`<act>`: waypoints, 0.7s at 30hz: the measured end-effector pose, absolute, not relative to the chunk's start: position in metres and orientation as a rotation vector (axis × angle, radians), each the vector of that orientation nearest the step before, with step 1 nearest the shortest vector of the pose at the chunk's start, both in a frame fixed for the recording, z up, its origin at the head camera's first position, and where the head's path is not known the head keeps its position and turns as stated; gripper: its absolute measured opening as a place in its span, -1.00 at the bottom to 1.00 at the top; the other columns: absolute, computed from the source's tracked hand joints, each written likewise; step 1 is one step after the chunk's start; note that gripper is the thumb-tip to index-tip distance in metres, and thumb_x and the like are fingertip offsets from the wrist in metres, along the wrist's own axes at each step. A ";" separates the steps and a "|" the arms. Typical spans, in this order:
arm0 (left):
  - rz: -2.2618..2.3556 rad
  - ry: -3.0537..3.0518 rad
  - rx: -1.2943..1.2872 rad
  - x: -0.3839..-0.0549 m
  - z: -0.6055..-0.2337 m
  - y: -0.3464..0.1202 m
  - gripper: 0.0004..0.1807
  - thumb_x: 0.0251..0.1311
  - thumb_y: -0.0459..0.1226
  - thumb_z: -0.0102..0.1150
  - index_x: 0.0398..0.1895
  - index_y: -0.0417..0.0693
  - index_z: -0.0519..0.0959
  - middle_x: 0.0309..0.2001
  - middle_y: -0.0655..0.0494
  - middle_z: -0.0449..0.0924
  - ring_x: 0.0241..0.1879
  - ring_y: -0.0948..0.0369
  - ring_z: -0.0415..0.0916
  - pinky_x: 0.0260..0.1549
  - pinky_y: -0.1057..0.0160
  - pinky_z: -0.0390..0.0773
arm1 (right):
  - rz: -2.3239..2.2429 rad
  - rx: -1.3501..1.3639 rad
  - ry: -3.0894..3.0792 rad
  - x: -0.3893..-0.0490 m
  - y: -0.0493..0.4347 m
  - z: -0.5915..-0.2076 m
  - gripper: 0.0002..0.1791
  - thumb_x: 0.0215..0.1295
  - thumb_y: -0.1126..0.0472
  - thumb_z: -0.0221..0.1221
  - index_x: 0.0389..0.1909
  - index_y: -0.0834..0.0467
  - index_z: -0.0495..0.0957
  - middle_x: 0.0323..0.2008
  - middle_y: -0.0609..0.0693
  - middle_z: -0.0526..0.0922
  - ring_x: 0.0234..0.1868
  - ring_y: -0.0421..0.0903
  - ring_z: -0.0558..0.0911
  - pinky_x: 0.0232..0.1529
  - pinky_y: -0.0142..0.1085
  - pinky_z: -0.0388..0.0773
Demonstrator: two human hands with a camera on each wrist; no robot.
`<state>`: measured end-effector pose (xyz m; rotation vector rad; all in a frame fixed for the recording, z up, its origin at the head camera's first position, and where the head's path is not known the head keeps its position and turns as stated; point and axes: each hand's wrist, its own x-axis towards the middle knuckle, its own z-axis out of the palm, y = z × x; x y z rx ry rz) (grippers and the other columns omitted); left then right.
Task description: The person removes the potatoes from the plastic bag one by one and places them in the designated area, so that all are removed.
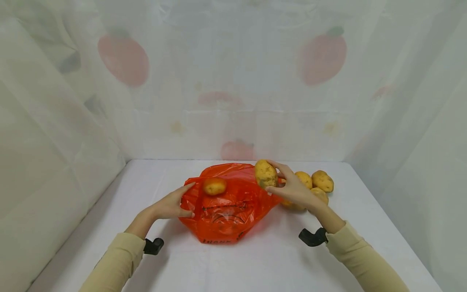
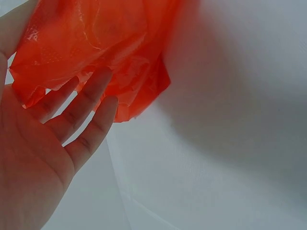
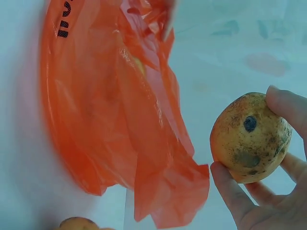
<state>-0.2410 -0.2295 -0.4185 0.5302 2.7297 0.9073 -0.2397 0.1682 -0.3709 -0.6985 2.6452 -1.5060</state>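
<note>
A red plastic bag (image 1: 226, 219) with black print lies on its side on the table, its mouth facing up and back. One potato (image 1: 214, 186) shows at the bag's opening. My left hand (image 1: 171, 205) is at the bag's left side with fingers spread; in the left wrist view the fingers (image 2: 79, 115) look fairly straight against the red film. Above the bag's right edge, my right hand (image 1: 292, 188) holds a potato (image 1: 265, 174) between thumb and fingers. Dark spots mark that potato (image 3: 249, 143) in the right wrist view, where it is apart from the bag.
Several loose potatoes (image 1: 322, 181) are grouped on the white table (image 1: 255, 267) right of the bag, partly behind my right hand. Pale curtains (image 1: 233, 81) with fruit prints enclose the table at the back and sides.
</note>
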 end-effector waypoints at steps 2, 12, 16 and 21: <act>0.904 2.731 0.521 -0.241 -0.418 -0.230 0.04 -0.11 -0.13 0.38 0.42 -0.04 -0.01 0.33 -0.09 0.15 0.30 -0.09 0.10 0.15 -0.18 0.27 | -1.516 -0.672 2.635 -0.237 0.172 -0.372 -0.14 0.03 0.00 0.33 0.33 -0.32 0.09 0.34 -0.01 0.10 0.26 0.19 0.28 0.06 -0.11 0.49; 0.904 2.731 0.500 -0.239 -0.417 -0.229 0.03 -0.10 -0.15 0.38 0.42 -0.03 -0.01 0.33 -0.08 0.15 0.29 -0.09 0.11 0.13 -0.18 0.29 | -1.564 -0.598 2.632 -0.228 0.197 -0.375 -0.15 0.07 0.01 0.31 0.34 -0.33 0.07 0.34 -0.02 0.10 0.27 0.16 0.26 0.12 -0.01 0.41; 0.908 2.730 0.500 -0.239 -0.417 -0.229 0.02 -0.10 -0.15 0.38 0.43 -0.02 -0.01 0.33 -0.07 0.14 0.30 -0.09 0.09 0.14 -0.19 0.27 | -1.600 -0.582 2.651 -0.226 0.209 -0.375 -0.12 0.10 0.07 0.29 0.38 -0.23 0.02 0.35 0.08 0.04 0.26 0.24 0.23 0.09 0.01 0.43; 0.909 2.731 0.502 -0.239 -0.417 -0.230 0.03 -0.10 -0.14 0.38 0.43 -0.02 -0.01 0.34 -0.08 0.13 0.30 -0.09 0.09 0.15 -0.20 0.26 | -1.585 -0.501 2.688 -0.225 0.226 -0.377 -0.10 0.13 0.03 0.26 0.41 -0.23 -0.05 0.38 0.12 -0.08 0.28 0.29 0.19 0.02 0.00 0.49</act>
